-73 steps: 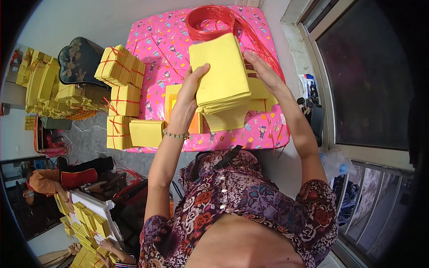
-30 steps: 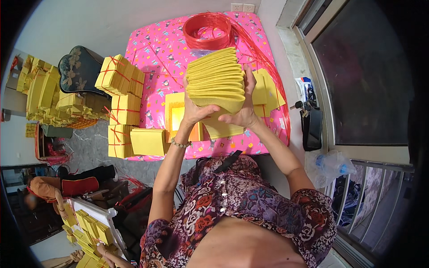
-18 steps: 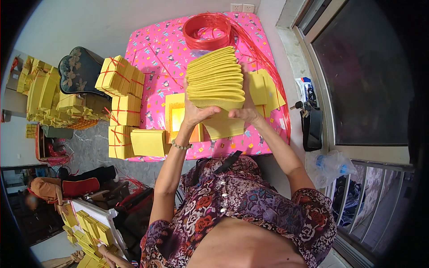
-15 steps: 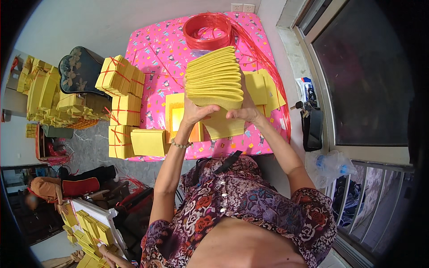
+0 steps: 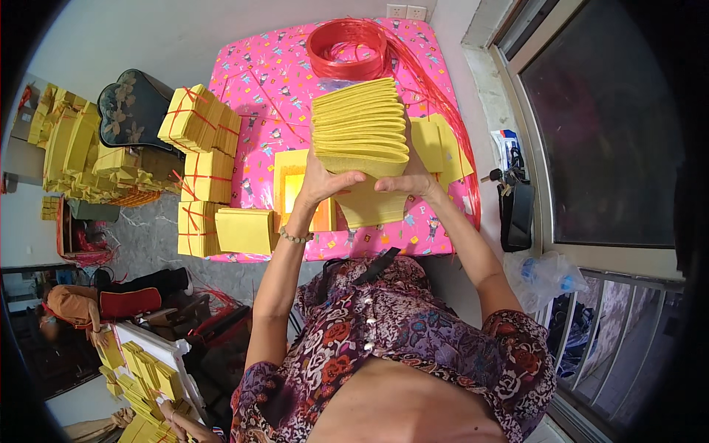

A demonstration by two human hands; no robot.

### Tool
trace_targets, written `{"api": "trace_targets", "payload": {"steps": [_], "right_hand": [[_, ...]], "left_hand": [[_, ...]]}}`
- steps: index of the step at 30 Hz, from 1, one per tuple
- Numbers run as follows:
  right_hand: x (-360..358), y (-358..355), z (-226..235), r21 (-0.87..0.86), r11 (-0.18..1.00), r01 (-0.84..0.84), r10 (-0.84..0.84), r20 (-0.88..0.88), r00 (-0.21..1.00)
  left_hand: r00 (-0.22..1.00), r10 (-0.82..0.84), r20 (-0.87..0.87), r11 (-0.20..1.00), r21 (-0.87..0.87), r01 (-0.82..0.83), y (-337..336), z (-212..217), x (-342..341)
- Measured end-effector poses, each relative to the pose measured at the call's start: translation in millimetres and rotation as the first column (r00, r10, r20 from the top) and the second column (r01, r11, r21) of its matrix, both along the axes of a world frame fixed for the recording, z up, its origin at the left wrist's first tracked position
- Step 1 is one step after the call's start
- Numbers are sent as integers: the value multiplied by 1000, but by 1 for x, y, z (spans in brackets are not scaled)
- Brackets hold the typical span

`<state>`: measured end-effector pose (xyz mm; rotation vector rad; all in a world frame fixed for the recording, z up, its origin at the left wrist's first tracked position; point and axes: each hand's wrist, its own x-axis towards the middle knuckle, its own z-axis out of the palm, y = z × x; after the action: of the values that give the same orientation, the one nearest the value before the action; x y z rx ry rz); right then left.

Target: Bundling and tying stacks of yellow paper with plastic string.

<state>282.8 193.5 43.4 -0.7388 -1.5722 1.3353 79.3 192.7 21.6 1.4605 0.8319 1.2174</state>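
A thick stack of folded yellow paper (image 5: 360, 129) is held up above the table between my two hands. My left hand (image 5: 323, 181) grips its left side, with the thumb across the near face. On the other side my right hand (image 5: 411, 177) grips it the same way; its fingers are mostly hidden behind the stack. The rounded folds point toward me and to the right. Beneath lie more yellow sheets (image 5: 369, 210) and, left of them, a yellow sheet with an orange and gold square (image 5: 293, 184).
A pink patterned table (image 5: 258, 96) bears a coil of red plastic strapping (image 5: 346, 66), yellow bundles tied with red strips (image 5: 208, 176), and loose yellow sheets (image 5: 426, 144) at right. A window (image 5: 598, 133) stands right. Other people (image 5: 77, 306) handle yellow paper at lower left.
The stack's folds have settled slightly closer together and its near edge looks more level. Both hands keep their hold in nearly the same place.
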Motion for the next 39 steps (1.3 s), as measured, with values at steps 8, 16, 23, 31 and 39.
{"api": "trace_targets", "payload": {"steps": [8,16,23,31,39], "right_hand": [[4,6,-13,79,997,15,-27,151,988],[8,8,-17,149,989,4,-39,233,972],[-1,16,5,212,975,70,-81,42,996],[19,43,41,14,1000,-6,1,322,947],[25,48,47,-541,831,129,176,477,861]], "left_hand": [[994,77,72,997,-18,-75,-14,18,8],[999,36,-3,996,-78,-36,-14,14,3],[988,150,-36,988,-19,-151,2,10,9],[983,184,-1,960,-216,-180,22,68,20],[989,-67,-134,761,-647,-36,35,44,-1]]}}
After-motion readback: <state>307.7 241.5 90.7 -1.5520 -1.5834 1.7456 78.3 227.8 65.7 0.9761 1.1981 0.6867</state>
